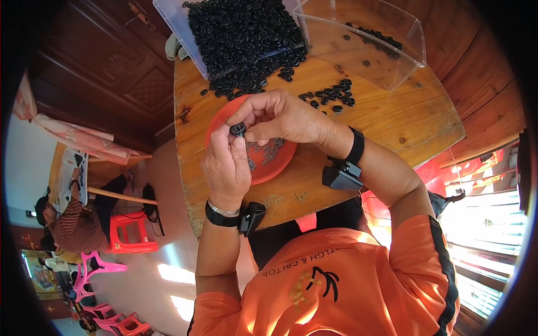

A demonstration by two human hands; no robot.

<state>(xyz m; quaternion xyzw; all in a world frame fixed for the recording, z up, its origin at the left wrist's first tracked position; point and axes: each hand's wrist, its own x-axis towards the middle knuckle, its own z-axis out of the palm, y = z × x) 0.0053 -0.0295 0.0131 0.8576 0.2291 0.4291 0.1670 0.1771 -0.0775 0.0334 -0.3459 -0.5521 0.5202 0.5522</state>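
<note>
Between my two hands, over a red bowl [284, 162], is a small black oval cord lock [238, 129] with two holes. My left hand [225, 165] is closed on it from below, thumb and fingertips pinching its lower part. My right hand [283, 117] is closed too, its index finger and thumb at the top and right side of the same piece. Whether the right fingers also hold something tiny cannot be seen. Small grey metal bits [272, 151], perhaps springs, lie in the bowl, partly hidden by my hands.
A clear bin [196, 53] heaped with black pieces [244, 33] lies tipped at the far side of the wooden table [325, 185]. More loose pieces [336, 92] are right of it, near a transparent box [417, 45]. Another person [78, 227] sits at left beside a red stool [131, 232].
</note>
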